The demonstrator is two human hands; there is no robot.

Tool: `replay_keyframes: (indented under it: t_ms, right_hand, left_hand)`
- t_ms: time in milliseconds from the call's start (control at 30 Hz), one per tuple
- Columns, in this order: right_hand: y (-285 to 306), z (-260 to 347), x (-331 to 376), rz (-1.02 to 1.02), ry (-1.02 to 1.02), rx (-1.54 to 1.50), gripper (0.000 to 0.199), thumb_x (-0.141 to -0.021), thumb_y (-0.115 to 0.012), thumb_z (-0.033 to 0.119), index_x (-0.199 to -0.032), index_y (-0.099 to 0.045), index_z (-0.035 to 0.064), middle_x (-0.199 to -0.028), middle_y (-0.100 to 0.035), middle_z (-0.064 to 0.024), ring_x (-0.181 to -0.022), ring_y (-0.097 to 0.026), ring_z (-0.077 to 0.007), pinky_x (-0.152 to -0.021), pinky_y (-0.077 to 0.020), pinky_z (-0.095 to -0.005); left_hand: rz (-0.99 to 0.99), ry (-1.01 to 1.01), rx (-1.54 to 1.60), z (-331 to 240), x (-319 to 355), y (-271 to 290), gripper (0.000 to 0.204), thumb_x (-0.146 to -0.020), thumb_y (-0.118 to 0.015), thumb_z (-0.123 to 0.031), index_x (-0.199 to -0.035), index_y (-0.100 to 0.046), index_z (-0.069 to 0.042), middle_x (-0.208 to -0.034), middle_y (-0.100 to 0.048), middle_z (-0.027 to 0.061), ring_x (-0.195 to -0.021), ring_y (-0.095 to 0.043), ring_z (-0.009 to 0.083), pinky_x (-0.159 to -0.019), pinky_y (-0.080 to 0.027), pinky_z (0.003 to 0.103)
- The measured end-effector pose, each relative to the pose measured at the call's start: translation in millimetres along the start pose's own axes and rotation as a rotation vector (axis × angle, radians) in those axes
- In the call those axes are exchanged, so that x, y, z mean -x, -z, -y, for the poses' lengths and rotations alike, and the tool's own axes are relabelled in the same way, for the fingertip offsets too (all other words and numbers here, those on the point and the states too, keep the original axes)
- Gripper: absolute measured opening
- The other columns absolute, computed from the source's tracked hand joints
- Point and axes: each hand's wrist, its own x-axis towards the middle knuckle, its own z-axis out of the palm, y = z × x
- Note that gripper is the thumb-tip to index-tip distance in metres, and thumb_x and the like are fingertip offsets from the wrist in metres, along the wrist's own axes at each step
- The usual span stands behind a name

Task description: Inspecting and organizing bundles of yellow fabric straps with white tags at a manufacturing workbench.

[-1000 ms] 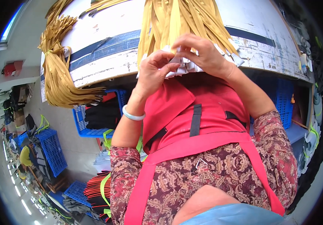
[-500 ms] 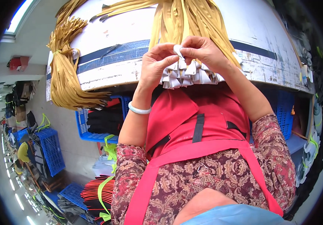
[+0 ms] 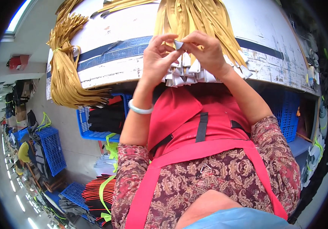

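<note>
My left hand [image 3: 159,58] and my right hand [image 3: 208,52] meet over the table's near edge. Between their fingertips is a small white tab [image 3: 178,44], folded or curled. The right thumb and forefinger pinch one side of it; the left fingers curl round the other side. Under and beyond the hands lies a spread bundle of long gold fabric strips [image 3: 194,19]. Their near ends carry white folded tabs [image 3: 177,80], which hang at the table edge. Whether the held tab belongs to one of these strips is hidden by my fingers.
A tied bundle of gold strips [image 3: 63,76] droops over the table [image 3: 118,30] at left. Blue crates [image 3: 84,124] stand below. Red-edged dark pieces [image 3: 99,192], tied with a yellow-green band, lie lower left. Another blue crate [image 3: 52,152] stands farther left.
Both hands have risen slightly, away from me, with the white tab. The tab has turned between the fingers and now shows a pointed, greyer face.
</note>
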Motion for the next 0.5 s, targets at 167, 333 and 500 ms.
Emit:
replay_keyframes:
  t_ms: [167,333,500]
  right_hand:
    - [-1,-5,10,0.096,-0.203,-0.32,0.01,-0.094,-0.066,0.009,-0.094,-0.066,-0.0007,-0.086,-0.06,-0.0018,-0.075,-0.06,-0.0088,-0.068,-0.0507,-0.0233]
    - [4,11,16,0.049,-0.396,-0.206,0.022,-0.095,-0.066,0.025,-0.09,-0.066,0.0032,-0.072,-0.057,0.0038,-0.068,-0.053,-0.0039,-0.061,-0.0439,-0.0204]
    - [10,12,27,0.117,-0.397,-0.181,0.016,-0.098,-0.062,0.017,-0.092,-0.063,0.0021,-0.071,-0.056,0.0024,-0.065,-0.052,-0.0042,-0.06,-0.0437,-0.0197]
  left_hand:
    - [0.154,0.014,-0.245,2,9,20,0.011,-0.084,-0.071,0.002,-0.095,-0.069,0.0,-0.096,-0.061,0.0046,-0.079,-0.062,0.0078,-0.059,-0.052,0.023]
    - [0.156,-0.287,-0.725,1,13,13,0.006,-0.084,-0.07,0.003,-0.084,-0.064,0.001,-0.077,-0.059,0.0047,-0.067,-0.061,0.0122,-0.06,-0.047,0.026]
    - [0.139,-0.247,-0.651,-4,23,12,0.008,-0.081,-0.065,0.005,-0.082,-0.058,0.001,-0.077,-0.053,0.0138,-0.068,-0.057,0.0281,-0.06,-0.045,0.035]
